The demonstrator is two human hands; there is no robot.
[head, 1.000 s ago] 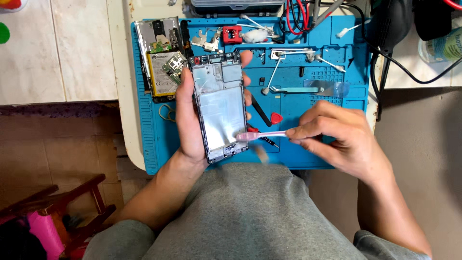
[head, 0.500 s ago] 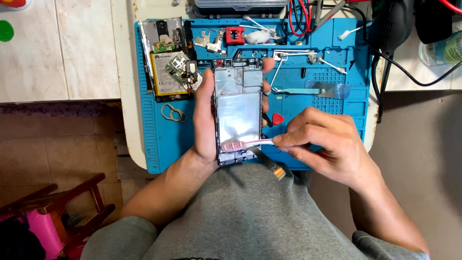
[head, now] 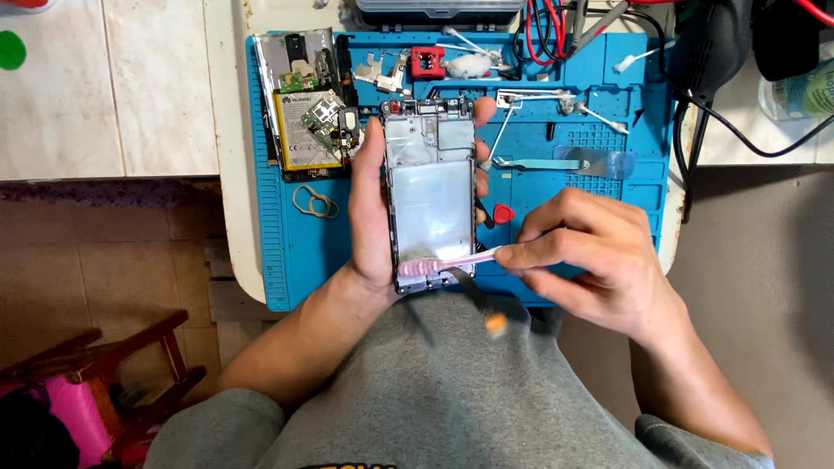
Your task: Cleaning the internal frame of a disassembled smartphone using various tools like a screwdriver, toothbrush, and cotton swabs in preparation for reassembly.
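My left hand (head: pixel 369 217) grips an opened phone frame (head: pixel 432 195) upright over the blue repair mat (head: pixel 591 182), thumb along its left side and fingertips wrapped around the right edge. The frame shows a bare silver inner plate. My right hand (head: pixel 591 260) pinches the handle of a pink toothbrush (head: pixel 443 263), whose bristle head lies across the bottom end of the frame. A dark flex strip with an orange tip (head: pixel 495 323) hangs below the frame, over my grey shirt.
On the mat lie a phone battery with circuit boards (head: pixel 306 130), a rubber band (head: pixel 314 202), metal tweezers (head: pixel 543 163), a red pick (head: pixel 503 213), cotton swabs (head: pixel 627 61) and small metal parts. Red and black leads (head: pixel 543 30) and a black cable (head: pixel 695 104) run along the far edge.
The phone frame has shifted right and turned more upright in my left hand. My right hand has kept the toothbrush at the frame's bottom end, moving with it.
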